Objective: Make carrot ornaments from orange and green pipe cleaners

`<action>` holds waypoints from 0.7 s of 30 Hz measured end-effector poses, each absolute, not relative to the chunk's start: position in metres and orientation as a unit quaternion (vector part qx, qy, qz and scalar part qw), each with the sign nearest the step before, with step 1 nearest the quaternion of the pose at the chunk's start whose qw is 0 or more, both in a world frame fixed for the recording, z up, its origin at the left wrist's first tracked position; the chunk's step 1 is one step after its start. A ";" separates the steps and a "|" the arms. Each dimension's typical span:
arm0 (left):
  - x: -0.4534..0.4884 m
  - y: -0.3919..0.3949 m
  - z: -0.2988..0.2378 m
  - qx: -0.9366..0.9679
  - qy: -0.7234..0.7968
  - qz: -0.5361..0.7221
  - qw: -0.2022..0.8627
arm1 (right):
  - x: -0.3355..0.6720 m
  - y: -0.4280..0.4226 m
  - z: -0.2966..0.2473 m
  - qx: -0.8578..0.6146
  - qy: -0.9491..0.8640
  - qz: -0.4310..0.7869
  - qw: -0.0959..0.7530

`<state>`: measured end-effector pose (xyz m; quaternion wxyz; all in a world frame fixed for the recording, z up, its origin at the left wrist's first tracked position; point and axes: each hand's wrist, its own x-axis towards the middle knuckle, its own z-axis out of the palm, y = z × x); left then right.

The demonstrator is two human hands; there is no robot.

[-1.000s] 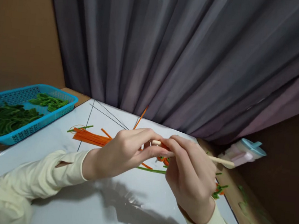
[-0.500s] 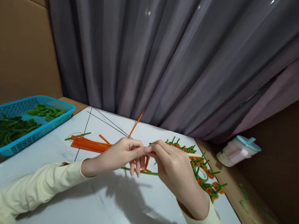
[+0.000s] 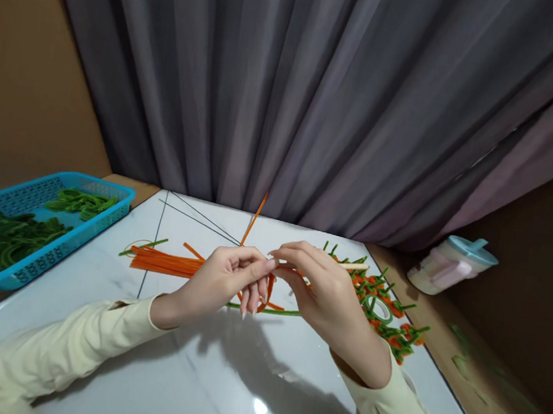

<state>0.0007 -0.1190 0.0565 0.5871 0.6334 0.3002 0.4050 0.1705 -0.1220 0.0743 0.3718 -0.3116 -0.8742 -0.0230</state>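
Note:
My left hand is closed, thumb against fingers, on an orange pipe cleaner. One end stands up behind the hand, while a curved part hangs below the fingertips. My right hand meets the left fingertips, its fingers bent together. A pale thin stick sticks out behind the right hand and appears gripped in it; its other end is hidden. Beneath the hands lies a green pipe cleaner on the white table.
A bundle of orange pipe cleaners lies left of my hands. At right are several orange-and-green pieces around a tape roll. A blue basket holds green pieces at far left. A lidded cup stands at right.
The pale stick has shifted slightly with my right hand. The right fingers have lifted and straightened a little near the left thumb. The camera view has shifted slightly.

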 end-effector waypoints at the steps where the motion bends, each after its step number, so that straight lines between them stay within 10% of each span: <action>1: 0.001 -0.118 0.056 0.630 0.299 0.407 0.590 | 0.170 -0.122 0.075 -0.312 -0.871 -0.029 0.379; 21: -0.004 -0.112 0.056 0.651 0.339 0.393 0.554 | 0.172 -0.122 0.071 -0.324 -0.877 -0.028 0.355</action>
